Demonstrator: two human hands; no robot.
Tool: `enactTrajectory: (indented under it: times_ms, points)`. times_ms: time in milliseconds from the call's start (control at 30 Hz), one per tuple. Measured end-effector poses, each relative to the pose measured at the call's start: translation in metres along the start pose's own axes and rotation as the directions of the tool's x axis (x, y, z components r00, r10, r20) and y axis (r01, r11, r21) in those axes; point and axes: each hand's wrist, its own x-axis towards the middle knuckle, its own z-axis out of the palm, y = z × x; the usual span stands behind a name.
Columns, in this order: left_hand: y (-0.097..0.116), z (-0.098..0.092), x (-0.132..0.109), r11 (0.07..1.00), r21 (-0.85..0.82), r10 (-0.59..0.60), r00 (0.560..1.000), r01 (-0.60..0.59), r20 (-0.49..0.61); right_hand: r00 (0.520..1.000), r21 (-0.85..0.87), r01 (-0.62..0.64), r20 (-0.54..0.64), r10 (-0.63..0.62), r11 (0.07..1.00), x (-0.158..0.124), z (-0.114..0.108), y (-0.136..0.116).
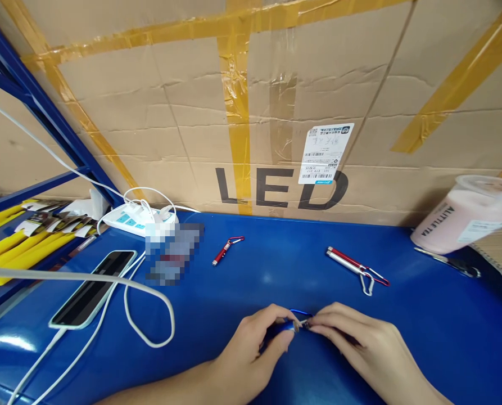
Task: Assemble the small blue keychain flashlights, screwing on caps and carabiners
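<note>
My left hand (251, 349) is closed round a small blue metal tube (292, 325), which looks like a mini keychain flashlight; its end sticks out between thumb and forefinger. The fingertips of my right hand (362, 340) are pinched together at that end, on a small part I cannot make out. A thin blue loop (300, 311) shows just behind the fingertips of both hands. Beyond them lie a red keychain flashlight (222, 254) with a carabiner clip and, farther right, a red one (347, 257) and a silver one (339, 262) side by side.
On the blue tabletop (217, 304), a phone (93, 289) with white cables lies left, near a white power strip (126, 218). Yellow packaged items (44, 247) are beyond the left edge. A drink cup (461, 216) and keys (448, 261) are right. A taped carton (191, 129) stands behind.
</note>
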Motion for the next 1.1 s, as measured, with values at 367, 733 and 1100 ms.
enactTrajectory:
  times_ms: [367, 733, 1100]
  points:
    - [-0.013, 0.000, -0.002, 0.982, 0.155, 0.105, 0.994, -0.110, 0.042, 0.985, 0.430, -0.132, -0.045, 0.167, 0.893, 0.006, 0.000, -0.017]
    - [-0.014, 0.004, -0.001, 0.969, 0.137, 0.192, 0.975, -0.206, 0.109, 0.850, 0.559, -0.525, 0.303, 0.431, 0.641, 0.008, 0.005, -0.015]
    - [-0.013, 0.005, -0.005, 0.900, 0.261, 0.310, 0.933, -0.350, 0.182, 0.825, 0.481, -0.564, 0.366, 0.431, 0.671, 0.002, 0.008, -0.012]
